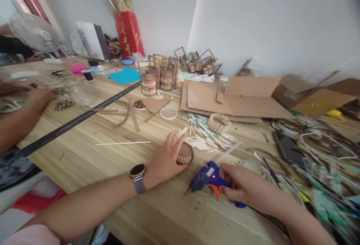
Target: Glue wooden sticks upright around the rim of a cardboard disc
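Note:
My left hand (164, 159), with a watch on its wrist, grips a small round brown basket base (189, 150) on the table, thumb at the near side and fingers over the far side. Short pale sticks stand upright along part of its rim; my fingers hide the rest. In my right hand (239, 181) is a blue hot glue gun (206, 175) with an orange trigger and a lit red light, its nozzle pointing down and left. A clear glue stick (229, 152) juts from its back. Loose wooden sticks (201, 138) lie beyond the base.
A ring of upright sticks (218, 123) stands near flattened cardboard (208, 97). Finished small baskets (148, 84) are at the back. Cables (261, 166) and a phone (291, 147) crowd the right. Another person's hands (39, 95) are at the left, near a glass jar (81, 93).

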A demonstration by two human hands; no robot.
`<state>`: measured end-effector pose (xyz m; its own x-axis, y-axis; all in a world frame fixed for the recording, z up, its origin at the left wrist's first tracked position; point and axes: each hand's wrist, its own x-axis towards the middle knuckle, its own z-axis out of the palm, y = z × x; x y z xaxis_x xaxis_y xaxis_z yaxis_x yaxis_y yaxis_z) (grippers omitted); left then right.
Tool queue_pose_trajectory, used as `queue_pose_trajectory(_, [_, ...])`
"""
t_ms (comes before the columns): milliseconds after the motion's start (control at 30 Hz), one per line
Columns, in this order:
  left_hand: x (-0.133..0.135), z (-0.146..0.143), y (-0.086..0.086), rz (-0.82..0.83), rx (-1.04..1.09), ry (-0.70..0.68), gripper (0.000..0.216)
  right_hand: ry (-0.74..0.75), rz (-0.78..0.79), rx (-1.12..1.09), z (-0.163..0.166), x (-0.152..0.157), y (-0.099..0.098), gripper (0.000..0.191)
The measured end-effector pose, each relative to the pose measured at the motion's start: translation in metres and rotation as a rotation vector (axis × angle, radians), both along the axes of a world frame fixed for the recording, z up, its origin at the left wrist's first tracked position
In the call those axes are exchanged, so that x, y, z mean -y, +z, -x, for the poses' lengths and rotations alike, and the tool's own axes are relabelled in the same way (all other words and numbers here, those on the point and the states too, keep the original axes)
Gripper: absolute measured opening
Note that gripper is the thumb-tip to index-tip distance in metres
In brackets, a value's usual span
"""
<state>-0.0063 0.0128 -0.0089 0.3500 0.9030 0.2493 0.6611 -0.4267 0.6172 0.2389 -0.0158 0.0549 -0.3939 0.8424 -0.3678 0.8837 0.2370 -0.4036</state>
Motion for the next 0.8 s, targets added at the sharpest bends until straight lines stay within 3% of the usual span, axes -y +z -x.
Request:
queue_pose_trajectory(133, [-0.001, 0.0, 0.0, 0.005, -0.005, 0.006, 0.099, -0.006, 0.085, -0.183, -0.008, -0.006, -0.006, 0.009])
queue_pose_trajectory(433, [0.0, 0.002, -0.002, -0.026, 0.007, -0.004, 0.099, -0.049, 0.27, -0.349, -0.012, -0.013, -0.011, 0.027])
queue_pose_trajectory(633, [0.0, 0.002, -0.001, -0.025, 0.033, -0.01, 0.099, -0.016, 0.251, -0.34, -0.015, -0.014, -0.007, 0.02])
queue_pose_trajectory(700, [0.0, 0.002, -0.001, -0.027, 0.031, -0.014, 0.1, -0.059, 0.214, -0.349, -0.016, -0.014, -0.009, 0.026])
queue_pose_trajectory(800, [0.0, 0.002, -0.001, -0.034, 0.033, -0.017, 0.101, -0.146, 0.183, -0.356, -0.015, -0.013, -0.014, 0.019])
